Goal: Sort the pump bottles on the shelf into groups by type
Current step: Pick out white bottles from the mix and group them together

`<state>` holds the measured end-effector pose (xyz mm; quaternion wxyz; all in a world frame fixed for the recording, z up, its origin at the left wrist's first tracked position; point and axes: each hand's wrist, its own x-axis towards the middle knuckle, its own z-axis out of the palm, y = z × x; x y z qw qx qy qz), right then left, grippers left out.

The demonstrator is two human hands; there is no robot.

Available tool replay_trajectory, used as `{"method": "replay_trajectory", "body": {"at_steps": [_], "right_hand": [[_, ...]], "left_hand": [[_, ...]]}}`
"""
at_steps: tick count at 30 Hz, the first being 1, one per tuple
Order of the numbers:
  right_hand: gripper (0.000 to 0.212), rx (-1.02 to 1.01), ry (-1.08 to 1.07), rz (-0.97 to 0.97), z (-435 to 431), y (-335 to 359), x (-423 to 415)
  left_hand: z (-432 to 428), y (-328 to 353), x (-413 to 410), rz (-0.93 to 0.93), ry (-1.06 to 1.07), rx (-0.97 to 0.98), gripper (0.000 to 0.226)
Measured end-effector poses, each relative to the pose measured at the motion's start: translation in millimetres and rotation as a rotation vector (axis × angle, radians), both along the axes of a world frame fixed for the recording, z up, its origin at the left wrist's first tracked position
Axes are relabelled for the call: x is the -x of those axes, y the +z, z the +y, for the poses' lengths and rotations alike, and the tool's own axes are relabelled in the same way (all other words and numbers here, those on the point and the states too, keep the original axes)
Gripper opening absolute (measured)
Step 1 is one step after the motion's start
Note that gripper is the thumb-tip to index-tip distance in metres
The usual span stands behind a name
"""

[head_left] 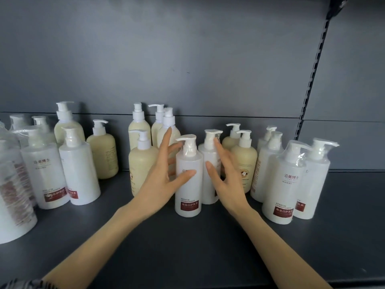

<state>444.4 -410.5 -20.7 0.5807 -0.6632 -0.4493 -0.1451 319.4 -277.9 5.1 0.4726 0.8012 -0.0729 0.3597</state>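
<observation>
Two white keratin-conditioner pump bottles stand at the middle of the dark shelf (187, 247): a front bottle (189, 184) and a second one (209, 163) just behind it to the right. My left hand (161, 176) has spread fingers around the front bottle, thumb touching its face. My right hand (226, 174) reaches with straight fingers beside the second bottle, fingertips near its pump. Cream bottles (141, 161) (244, 161) stand behind. More white bottles are grouped at left (78, 167) and right (281, 184).
A grey back panel rises behind the bottles. A slotted shelf upright (312, 80) runs diagonally at the right. Further cream bottles (102, 153) stand at the back left, wrapped white bottles (12, 195) at the far left edge.
</observation>
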Motion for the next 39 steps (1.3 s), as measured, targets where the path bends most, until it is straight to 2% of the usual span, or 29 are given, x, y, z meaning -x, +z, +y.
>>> {"method": "replay_trajectory", "body": {"at_steps": [3, 6, 13, 18, 21, 26, 29, 33, 39], "right_hand": [[0.065, -0.073, 0.088, 0.121, 1.5, -0.3, 1.3], [0.073, -0.115, 0.088, 0.196, 1.7, 1.8, 0.2], [0.065, -0.042, 0.07, 0.118, -0.7, 5.9, 1.8], [0.065, 0.049, 0.207, 0.114, 0.3, 4.0, 1.7], [0.069, 0.109, 0.203, 0.062, 0.4, 3.4, 2.7], [0.073, 0.099, 0.055, -0.101, 4.0, 0.4, 19.7], [0.072, 0.124, 0.081, -0.155, 5.9, -2.1, 27.7], [0.072, 0.167, 0.184, -0.191, 11.6, -6.4, 40.1], [0.086, 0.223, 0.184, -0.174, 21.0, -6.2, 52.8]], "left_hand": [[-2.0, -15.8, -2.7, 0.077, -0.001, 0.004, 0.111], [-2.0, -23.8, -3.8, 0.112, 0.037, 0.061, 0.104], [-4.6, -22.5, 0.0, 0.073, 0.116, 0.123, 0.095], [-12.1, -26.4, 8.9, 0.085, 0.113, 0.097, 0.087], [-16.1, -28.8, 16.9, 0.047, 0.185, 0.062, 0.078], [-16.8, -31.9, 38.7, 0.018, 0.356, -0.069, 0.077], [-13.0, -32.3, 53.1, 0.045, 0.457, -0.214, 0.078], [-1.9, -34.7, 68.1, 0.058, 0.53, -0.461, 0.066], [28.7, -35.3, 90.4, 0.141, 0.551, -0.529, 0.059]]}}
